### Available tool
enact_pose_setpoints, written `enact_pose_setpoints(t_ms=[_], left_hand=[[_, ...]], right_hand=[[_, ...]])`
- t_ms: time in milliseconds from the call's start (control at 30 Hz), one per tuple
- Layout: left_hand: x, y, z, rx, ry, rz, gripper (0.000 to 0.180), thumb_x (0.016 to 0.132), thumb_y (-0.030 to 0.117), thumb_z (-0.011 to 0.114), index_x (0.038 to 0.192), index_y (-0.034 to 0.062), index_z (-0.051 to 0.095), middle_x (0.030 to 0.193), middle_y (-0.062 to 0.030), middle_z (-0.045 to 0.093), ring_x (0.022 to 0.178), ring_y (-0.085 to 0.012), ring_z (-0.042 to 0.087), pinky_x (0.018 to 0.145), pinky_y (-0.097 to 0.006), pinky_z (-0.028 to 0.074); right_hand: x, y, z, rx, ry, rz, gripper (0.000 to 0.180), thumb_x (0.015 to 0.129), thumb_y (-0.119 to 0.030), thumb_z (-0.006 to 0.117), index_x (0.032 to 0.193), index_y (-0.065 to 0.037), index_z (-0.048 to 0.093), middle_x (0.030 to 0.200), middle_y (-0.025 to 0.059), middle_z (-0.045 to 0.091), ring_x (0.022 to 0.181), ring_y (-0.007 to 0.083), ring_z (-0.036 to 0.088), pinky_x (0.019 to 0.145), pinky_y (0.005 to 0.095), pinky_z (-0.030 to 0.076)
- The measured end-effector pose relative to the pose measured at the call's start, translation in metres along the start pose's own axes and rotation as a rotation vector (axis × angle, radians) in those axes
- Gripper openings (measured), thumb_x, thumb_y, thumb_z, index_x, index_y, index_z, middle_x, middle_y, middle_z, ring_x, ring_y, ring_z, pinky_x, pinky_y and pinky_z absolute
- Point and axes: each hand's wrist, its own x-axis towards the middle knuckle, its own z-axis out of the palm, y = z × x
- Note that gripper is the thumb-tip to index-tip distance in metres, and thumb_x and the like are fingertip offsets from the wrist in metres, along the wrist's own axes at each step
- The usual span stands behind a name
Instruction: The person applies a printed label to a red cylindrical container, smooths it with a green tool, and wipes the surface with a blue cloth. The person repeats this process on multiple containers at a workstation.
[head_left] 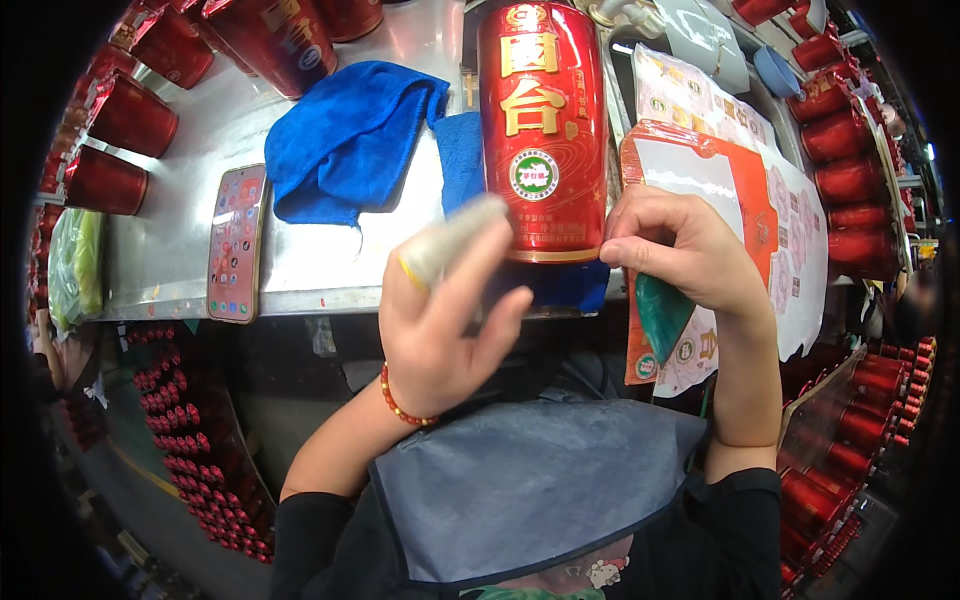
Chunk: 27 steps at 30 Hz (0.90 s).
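A tall red cylindrical canister (543, 130) with gold characters and a round seal lies on a blue cloth pad (462, 160) at the steel table's near edge. My left hand (440, 320) is raised just in front of its base, a pale cot on the index finger, holding nothing that I can see. My right hand (680, 250) pinches a small green-edged sticker (660, 315) beside the canister's lower right corner. A bead bracelet circles my left wrist.
A crumpled blue towel (345, 140) and a phone (237, 243) lie on the steel table (170, 250). Sheets of label stickers (760, 200) lie right of the canister. Rows of red canisters (130, 115) line both sides, and more stand below (860, 420).
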Motion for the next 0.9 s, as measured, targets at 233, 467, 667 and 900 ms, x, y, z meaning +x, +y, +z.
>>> enact_pose_setpoints(t_ms=[233, 467, 667, 900], left_hand=[[0.011, 0.007, 0.014, -0.005, -0.051, 0.353, 0.043, 0.072, 0.009, 0.083, 0.115, 0.011, 0.079, 0.115, -0.0018, 0.071, 0.114, -0.0274, 0.062, 0.089, -0.038, 0.056], [0.039, -0.002, 0.018, 0.132, -0.05, 0.104, 0.083, 0.064, 0.012, 0.089, 0.142, 0.0065, 0.062, 0.144, -0.0138, 0.057, 0.126, -0.0344, 0.055, 0.105, -0.042, 0.047], [0.033, -0.007, 0.014, 0.109, -0.085, 0.019, 0.089, 0.072, 0.016, 0.092, 0.15, 0.0008, 0.052, 0.153, -0.0172, 0.052, 0.135, -0.0328, 0.052, 0.113, -0.04, 0.041], [0.024, -0.018, 0.015, -0.05, -0.078, -0.036, 0.083, 0.08, 0.01, 0.086, 0.152, -0.0021, 0.047, 0.154, -0.0211, 0.049, 0.138, -0.0349, 0.051, 0.115, -0.04, 0.041]], right_hand=[[0.002, 0.003, -0.002, 0.122, -0.056, -0.04, 0.015, 0.094, -0.01, 0.075, 0.085, 0.0, 0.068, 0.093, 0.0031, 0.062, 0.087, 0.0096, 0.057, 0.076, 0.0247, 0.045], [-0.01, -0.003, -0.012, 0.191, -0.04, -0.018, 0.01, 0.093, -0.006, 0.073, 0.087, 0.0, 0.068, 0.101, 0.0057, 0.064, 0.092, 0.0109, 0.06, 0.082, 0.0259, 0.048], [-0.009, 0.003, -0.011, 0.203, -0.037, -0.021, 0.01, 0.093, -0.005, 0.072, 0.087, 0.0, 0.067, 0.1, 0.005, 0.064, 0.09, 0.0104, 0.059, 0.081, 0.0251, 0.047], [0.0, 0.007, -0.005, 0.179, -0.035, 0.002, 0.012, 0.094, -0.007, 0.074, 0.087, 0.0, 0.066, 0.097, 0.0033, 0.063, 0.085, 0.0081, 0.058, 0.076, 0.0235, 0.047]])
